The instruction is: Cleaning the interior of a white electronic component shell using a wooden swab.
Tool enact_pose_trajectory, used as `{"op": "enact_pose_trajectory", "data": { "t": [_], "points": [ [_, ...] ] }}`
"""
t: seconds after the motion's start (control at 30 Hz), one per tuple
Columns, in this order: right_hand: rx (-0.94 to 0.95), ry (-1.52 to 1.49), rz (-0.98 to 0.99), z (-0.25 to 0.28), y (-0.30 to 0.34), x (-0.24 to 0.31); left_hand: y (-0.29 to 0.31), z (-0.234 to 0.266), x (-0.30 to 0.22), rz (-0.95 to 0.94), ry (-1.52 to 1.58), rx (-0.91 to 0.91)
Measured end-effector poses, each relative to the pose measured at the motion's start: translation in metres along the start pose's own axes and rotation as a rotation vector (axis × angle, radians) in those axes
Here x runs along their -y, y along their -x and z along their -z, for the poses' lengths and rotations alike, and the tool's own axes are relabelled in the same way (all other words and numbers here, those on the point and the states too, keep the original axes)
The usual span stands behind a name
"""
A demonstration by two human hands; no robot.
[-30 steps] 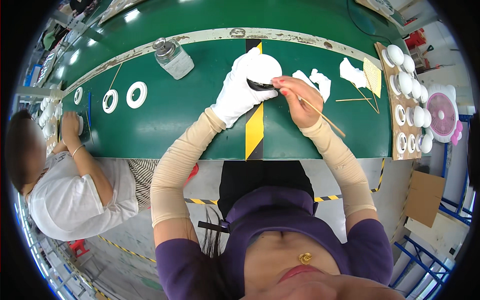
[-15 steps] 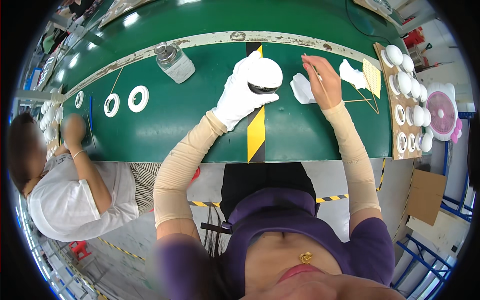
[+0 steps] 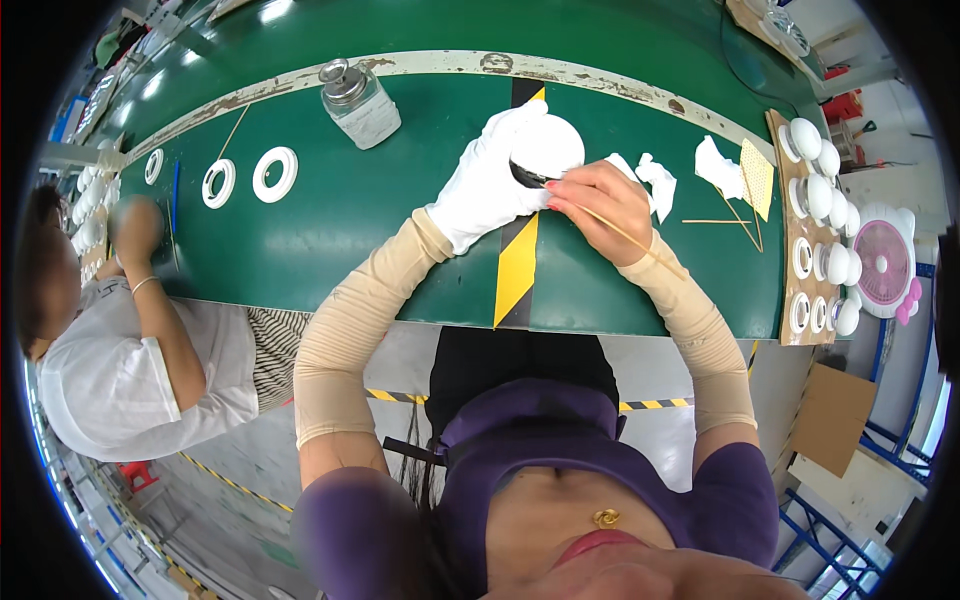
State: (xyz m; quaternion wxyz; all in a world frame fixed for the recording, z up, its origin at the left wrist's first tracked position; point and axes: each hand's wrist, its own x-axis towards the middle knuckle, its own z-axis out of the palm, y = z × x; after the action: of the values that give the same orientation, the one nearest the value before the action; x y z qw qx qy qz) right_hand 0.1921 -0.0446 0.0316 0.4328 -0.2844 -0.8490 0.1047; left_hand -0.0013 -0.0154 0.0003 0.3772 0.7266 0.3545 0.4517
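My left hand point(image 3: 478, 185), in a white glove, is wrapped round a white dome-shaped piece point(image 3: 552, 145) with a shiny black band at its lower edge. The piece is tilted, its black side toward me. In my bare right hand point(image 3: 608, 210) a thin wooden stick point(image 3: 630, 238) is pinched between thumb and fingers. The stick's front tip is at the black band; whether it touches I cannot tell. Just beyond my right hand lies a crumpled white cloth point(image 3: 656, 186), partly hidden by the fingers.
A metal-topped bottle point(image 3: 362, 115) and several white rings point(image 3: 275, 175) stand or lie to the left. At right are another white cloth point(image 3: 718, 166), a yellow dotted pad point(image 3: 757, 178), loose sticks point(image 3: 712, 221) and a board of white domes point(image 3: 787, 190). A co-worker point(image 3: 140, 350) sits at left.
My right hand has come left and down from above the cloth, bringing the stick's tip to the dome's black band. The view has shifted slightly; my left hand keeps its hold.
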Motion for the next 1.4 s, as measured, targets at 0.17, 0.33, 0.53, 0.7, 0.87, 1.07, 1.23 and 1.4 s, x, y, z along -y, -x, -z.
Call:
{"op": "enact_pose_trajectory", "data": {
  "t": [0.17,0.33,0.53,0.7,0.87,1.07,1.23,1.4],
  "points": [
    [-0.08,0.0,0.04,-0.005,-0.002,-0.003,-0.002,-0.001,-0.001,0.015,-0.017,-0.013],
    [-0.088,0.039,0.039,-0.006,-0.001,-0.003,-0.002,-0.001,0.002,-0.033,-0.04,-0.017],
    [-0.126,0.093,0.1,-0.009,-0.002,-0.008,-0.001,-0.003,0.004,-0.03,0.023,-0.018],
    [-0.065,0.18,0.211,-0.014,-0.009,-0.01,-0.002,0.0,0.01,-0.162,-0.043,-0.029],
    [-0.091,0.122,0.164,-0.014,0.005,-0.015,-0.002,-0.003,0.003,-0.061,-0.027,-0.035],
    [-0.105,0.118,0.139,-0.012,0.001,-0.014,-0.003,-0.002,0.001,-0.063,-0.039,-0.044],
    [-0.108,0.145,0.139,-0.013,-0.005,-0.013,-0.003,-0.002,0.004,-0.046,-0.005,-0.033],
    [-0.126,0.143,0.12,-0.014,-0.004,-0.012,-0.003,-0.002,0.004,-0.062,-0.009,-0.022]
  ]
}}
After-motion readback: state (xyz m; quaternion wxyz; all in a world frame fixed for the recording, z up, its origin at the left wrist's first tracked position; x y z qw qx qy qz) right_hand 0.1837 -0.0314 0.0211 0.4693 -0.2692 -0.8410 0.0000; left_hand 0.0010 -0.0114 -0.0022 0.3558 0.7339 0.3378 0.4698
